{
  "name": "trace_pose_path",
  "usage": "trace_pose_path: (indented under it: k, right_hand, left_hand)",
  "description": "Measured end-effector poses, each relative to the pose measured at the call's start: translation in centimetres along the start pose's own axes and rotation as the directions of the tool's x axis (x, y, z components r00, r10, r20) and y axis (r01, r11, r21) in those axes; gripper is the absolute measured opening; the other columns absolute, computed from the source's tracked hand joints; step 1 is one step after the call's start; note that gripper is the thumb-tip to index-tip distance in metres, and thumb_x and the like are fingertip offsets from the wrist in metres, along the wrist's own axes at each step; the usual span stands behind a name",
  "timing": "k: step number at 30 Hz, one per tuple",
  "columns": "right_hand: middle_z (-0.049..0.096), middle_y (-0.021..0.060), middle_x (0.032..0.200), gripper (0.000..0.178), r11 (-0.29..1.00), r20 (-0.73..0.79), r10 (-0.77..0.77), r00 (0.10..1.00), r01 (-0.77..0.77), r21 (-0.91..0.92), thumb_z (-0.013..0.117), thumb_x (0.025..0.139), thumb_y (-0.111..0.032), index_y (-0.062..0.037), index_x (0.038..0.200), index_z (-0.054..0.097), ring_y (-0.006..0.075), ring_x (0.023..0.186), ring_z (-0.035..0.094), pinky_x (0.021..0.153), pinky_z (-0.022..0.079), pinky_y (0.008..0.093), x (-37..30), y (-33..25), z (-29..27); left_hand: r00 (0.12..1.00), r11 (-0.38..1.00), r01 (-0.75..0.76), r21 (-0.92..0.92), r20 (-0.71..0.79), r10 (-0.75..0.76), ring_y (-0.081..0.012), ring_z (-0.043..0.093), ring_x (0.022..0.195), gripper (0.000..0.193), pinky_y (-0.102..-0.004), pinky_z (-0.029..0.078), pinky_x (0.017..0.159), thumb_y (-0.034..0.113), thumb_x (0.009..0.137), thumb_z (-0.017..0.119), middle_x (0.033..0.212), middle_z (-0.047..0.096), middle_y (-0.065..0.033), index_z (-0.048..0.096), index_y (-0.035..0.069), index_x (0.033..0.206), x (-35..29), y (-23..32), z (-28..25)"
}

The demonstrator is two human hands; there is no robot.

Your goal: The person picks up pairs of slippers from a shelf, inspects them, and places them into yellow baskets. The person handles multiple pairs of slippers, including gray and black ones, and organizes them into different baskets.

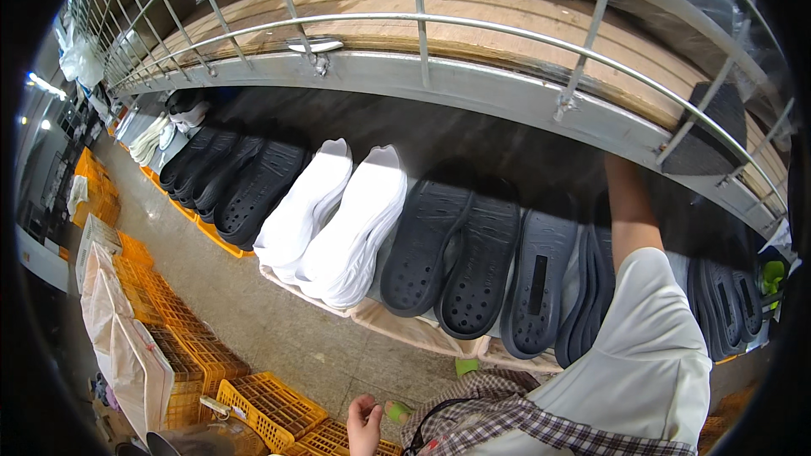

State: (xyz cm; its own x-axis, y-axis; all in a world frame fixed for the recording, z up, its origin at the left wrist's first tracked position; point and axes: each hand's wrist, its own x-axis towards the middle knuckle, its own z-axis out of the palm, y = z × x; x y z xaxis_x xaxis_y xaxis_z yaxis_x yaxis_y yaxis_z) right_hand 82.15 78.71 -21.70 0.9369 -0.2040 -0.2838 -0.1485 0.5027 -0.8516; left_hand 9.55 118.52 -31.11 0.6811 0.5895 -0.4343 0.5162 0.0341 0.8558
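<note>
My left hand hangs low at the bottom, its fingers curled in loosely with nothing visible in them. My right arm reaches up and forward into the dark space beneath the upper shelf; the hand itself is hidden. Along the lower shelf stands a row of shoe soles. Thick white soles are in the middle, with black perforated soles to their left. Dark grey soles lie to the right of the white pair. A dark sole with a black inset strip is nearer my right arm.
A metal rail with wire mesh edges the upper wooden shelf. A white sole-like piece lies on that board. Yellow crates stand on the floor at left, beside a large cream sack. More dark soles sit at far right.
</note>
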Motion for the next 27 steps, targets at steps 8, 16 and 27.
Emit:
trace_pose_path:
  k: [8,16,27]
  right_hand:
    - [0.057,0.0162,0.107,0.044,0.978,0.095,0.187,0.978,-0.195,0.081,0.053,0.088,-0.045,-0.0115,0.116,0.054,0.0303,0.093,0.057,0.071,0.052,0.0422,-10.0,-6.7,-6.1]
    - [0.063,0.0091,0.097,0.041,0.984,0.439,0.165,0.883,-0.115,-0.137,0.046,0.069,-0.010,-0.0053,0.109,0.055,0.0199,0.077,0.064,0.074,0.055,0.0349,-43.0,-8.3,-6.7]
    - [0.030,0.0197,0.141,0.090,0.635,0.866,0.010,0.500,0.666,-0.391,0.059,0.065,-0.007,-0.0054,0.146,0.019,0.0294,0.128,0.037,0.104,0.034,0.0383,-65.3,12.3,2.5]
  left_hand:
    - [0.921,0.892,-0.275,0.358,0.364,0.138,-0.0289,0.059,0.104,0.046,-0.0367,0.049,0.081,0.024,0.084,0.066,0.113,0.059,-0.0178,0.051,0.001,0.121,3.5,4.7,-0.4]
    - [0.720,0.754,-0.595,0.278,0.601,0.346,-0.0312,0.055,0.111,0.052,-0.0382,0.046,0.089,0.031,0.086,0.063,0.119,0.056,-0.0201,0.047,0.003,0.127,4.2,8.0,-3.6]
    - [0.738,0.522,-0.012,-0.853,0.345,0.580,-0.0347,0.019,0.139,0.090,-0.0501,0.020,0.110,0.031,0.088,0.060,0.153,0.011,-0.0155,-0.006,0.019,0.148,-1.5,13.2,-6.4]
